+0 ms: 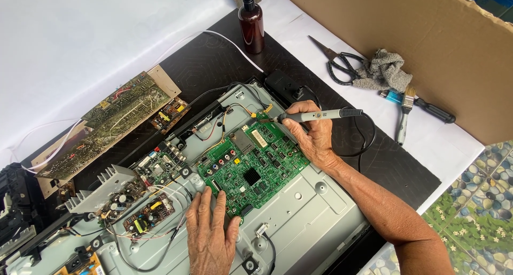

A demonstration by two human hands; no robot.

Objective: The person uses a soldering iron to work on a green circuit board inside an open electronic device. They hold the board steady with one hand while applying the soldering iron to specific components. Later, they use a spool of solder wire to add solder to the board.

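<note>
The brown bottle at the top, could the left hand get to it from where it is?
Probably not easily. The left hand lies flat on the green board's near edge, and the bottle stands far across the table, past the right hand holding the iron.

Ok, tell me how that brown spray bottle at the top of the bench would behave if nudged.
The bottle stands upright, tall and narrow, so it would probably tip rather than slide. Being round, it would likely roll once down. It looks like glass or hard plastic, so probably rigid and perhaps breakable; how full it is cannot be seen.

Right hand point(315, 138) holds grey probe point(315, 115) on green board point(251, 165); left hand point(211, 235) flat at board edge
</note>
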